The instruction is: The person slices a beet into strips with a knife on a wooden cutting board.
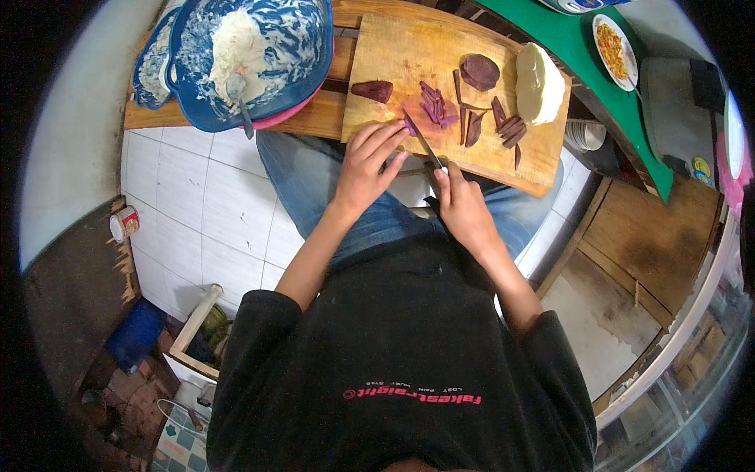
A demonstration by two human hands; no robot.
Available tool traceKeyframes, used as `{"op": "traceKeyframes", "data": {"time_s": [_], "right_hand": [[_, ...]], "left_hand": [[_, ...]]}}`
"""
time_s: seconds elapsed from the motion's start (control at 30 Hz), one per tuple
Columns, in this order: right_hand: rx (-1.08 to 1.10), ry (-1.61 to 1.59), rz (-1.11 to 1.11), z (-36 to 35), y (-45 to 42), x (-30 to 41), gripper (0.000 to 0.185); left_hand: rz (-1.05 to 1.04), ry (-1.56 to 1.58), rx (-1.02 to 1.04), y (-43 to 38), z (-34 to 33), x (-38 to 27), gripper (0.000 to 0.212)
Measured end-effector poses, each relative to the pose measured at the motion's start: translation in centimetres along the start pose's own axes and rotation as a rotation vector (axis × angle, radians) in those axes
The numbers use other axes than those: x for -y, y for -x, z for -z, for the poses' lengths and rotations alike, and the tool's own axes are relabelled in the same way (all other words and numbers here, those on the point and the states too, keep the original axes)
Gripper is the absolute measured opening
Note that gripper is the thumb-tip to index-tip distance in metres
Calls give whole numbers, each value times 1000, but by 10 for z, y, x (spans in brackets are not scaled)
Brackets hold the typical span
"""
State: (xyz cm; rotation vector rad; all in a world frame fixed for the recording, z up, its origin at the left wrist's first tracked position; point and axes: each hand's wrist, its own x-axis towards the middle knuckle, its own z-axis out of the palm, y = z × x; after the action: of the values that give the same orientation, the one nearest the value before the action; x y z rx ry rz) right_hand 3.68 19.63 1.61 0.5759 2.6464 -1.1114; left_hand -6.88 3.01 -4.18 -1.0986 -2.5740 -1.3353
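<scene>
With my left hand [367,171] I press a small purple piece [411,126] against the front of a wooden cutting board [395,53]. My right hand [469,209] grips a knife [426,143], its blade tip beside that piece and close to my left fingertips. Just beyond the blade lies a pile of bright purple strips [435,105]. A dark purple chunk [373,91], apparently purple sweet potato, sits on the board's left. Farther right are a thick round slice [480,72], several darker strips [512,131] and a pale, rounded block [538,85] of unclear material.
Left of the board, a blue basin [203,120] holds a white, dough-like mass [236,44] and a spoon [246,118]. A plate of food [614,50] stands on the green surface [548,29] at right. A can [124,224] rests on the tiled floor [230,200].
</scene>
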Motion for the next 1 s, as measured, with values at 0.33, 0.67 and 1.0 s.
{"op": "traceKeyframes", "data": {"time_s": [0.33, 0.67, 1.0], "right_hand": [[74, 85, -38, -8, -1, -6, 33], [96, 120, -63, -7, -2, -5, 34], [119, 202, -123, -12, -3, 4, 34]], "left_hand": [[-49, -134, -142, 6, -21, 8, 44], [-71, -145, -151, 8, -24, 13, 43], [-70, -105, -180, 7, -25, 13, 41]]}}
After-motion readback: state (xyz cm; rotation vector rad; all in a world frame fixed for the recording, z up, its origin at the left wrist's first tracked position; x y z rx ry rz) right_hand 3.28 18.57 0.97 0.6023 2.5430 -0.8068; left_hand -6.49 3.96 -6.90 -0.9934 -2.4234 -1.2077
